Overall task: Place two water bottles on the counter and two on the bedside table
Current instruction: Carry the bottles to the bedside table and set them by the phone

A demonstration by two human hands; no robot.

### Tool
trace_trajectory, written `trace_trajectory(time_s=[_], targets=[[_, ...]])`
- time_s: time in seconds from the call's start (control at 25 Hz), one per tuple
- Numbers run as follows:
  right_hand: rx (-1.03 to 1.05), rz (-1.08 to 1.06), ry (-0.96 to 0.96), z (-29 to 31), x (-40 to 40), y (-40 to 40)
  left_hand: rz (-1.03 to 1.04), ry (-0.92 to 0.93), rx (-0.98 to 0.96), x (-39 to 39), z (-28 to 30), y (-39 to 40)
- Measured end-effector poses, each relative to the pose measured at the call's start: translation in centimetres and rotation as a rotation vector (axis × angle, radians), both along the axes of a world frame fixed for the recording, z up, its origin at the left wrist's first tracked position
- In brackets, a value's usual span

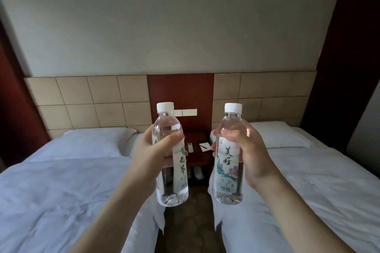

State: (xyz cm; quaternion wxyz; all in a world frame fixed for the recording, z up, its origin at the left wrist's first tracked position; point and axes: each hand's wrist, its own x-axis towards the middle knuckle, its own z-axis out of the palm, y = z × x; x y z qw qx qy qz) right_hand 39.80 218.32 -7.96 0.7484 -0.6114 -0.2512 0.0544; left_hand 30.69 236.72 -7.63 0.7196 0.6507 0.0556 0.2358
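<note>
Bottles, 2 of them, are held up in the air in the gap between 2 beds, one in each hand. Left bottle (171, 156) stands upright in the left hand (153, 154), whose fingers wrap around its middle and press on the top of the label. Right bottle (229, 154) is also upright, tilted only slightly, with the right hand (245, 154) curled around it at the same height. Both have white caps, clear water inside and pale labels with dark characters. They are near each other but not touching.

Behind them, at the far end of the gap, is the bedside table (197, 156), dark red wood, partly hidden by the bottles. On its top lie a small white remote (190, 147) and a notepad (204, 147) with a pen across it; the 2 are apart. Neither bottle touches the table.

Left bed (61, 181) and right bed (308, 181) carry white sheets, each with a white pillow at the padded headboard (92, 100). A row of white switches (186, 112) sits on the red panel above the table, just behind the left bottle's cap.
</note>
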Motion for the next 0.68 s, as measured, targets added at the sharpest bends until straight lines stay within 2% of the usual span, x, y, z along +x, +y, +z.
trace_trajectory(time_s=[0.44, 0.68], targets=[[-0.075, 0.043, 0.039, -0.4, 28.7, 16.5, 0.112, 0.007, -0.060, 27.4, -1.2, 15.5], [-0.060, -0.009, 0.096, -2.3, 44.4, 26.1, 0.051, 0.017, -0.031, 44.9, -2.5, 25.2]])
